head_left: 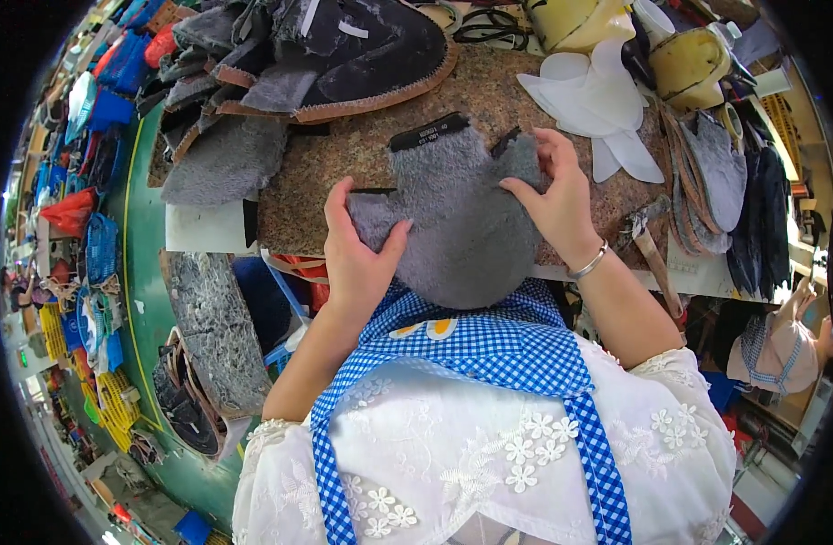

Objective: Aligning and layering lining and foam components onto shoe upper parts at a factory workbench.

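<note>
Between my hands is a grey fleecy shoe lining piece [471, 232], held over the near edge of the stone-topped bench [344, 153]. It has a rounded lower end, an upright tongue in the middle and a flap at each side. A black label strip [428, 133] runs along the top of the tongue. My left hand [357, 259] pinches the left flap between thumb and fingers. On the other side, my right hand [562, 195] grips the right flap, its fingers partly behind the fleece.
Black shoe uppers with grey fleece [371, 68] are heaped at the back left. White petal-shaped sheets [594, 100] lie at the back right, near yellow containers [689, 71]. A hammer [655, 263] rests by grey insole-shaped pieces [716, 173]. Another person [775, 350] is at the far right.
</note>
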A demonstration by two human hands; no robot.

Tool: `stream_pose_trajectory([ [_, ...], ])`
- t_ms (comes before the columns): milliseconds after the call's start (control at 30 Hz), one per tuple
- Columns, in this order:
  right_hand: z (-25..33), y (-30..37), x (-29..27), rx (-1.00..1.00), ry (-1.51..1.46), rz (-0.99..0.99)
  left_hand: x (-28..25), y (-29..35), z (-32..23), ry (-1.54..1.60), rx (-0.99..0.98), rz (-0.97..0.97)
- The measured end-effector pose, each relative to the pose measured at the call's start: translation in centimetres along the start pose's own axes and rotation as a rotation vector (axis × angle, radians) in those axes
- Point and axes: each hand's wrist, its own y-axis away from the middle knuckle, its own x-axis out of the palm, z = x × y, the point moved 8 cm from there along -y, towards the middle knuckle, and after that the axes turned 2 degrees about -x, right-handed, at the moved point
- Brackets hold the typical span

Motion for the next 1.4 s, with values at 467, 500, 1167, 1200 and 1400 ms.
stream_pose_trajectory([
  [467, 3.5, -5.7, 3.6, -0.214, 0.063, 0.188, 0.1, -0.7, -3.8, -0.152, 0.433, 0.009],
  [500, 3.1, -5.7, 4.6, -0.142, 0.034, 0.401, 0.0, -1.1, -3.2, -0.03, 0.306, 0.063],
  [1167, 13.1, -1.7, -2.6, 0.018, -0.618, 0.346, -2.3, -3.4, -10.0, 0.972, -0.147, 0.734],
  [1200, 13.1, -1.6, -2.6, 0.02, -0.617, 0.343, -2.1, -3.3, -10.4, 0.973, -0.147, 0.738],
  [1400, 13.5, -1.5, -3.5, -0.161, -0.468, 0.222, -2.5, -4.9, -11.6, 0.838, -0.097, 0.463],
])
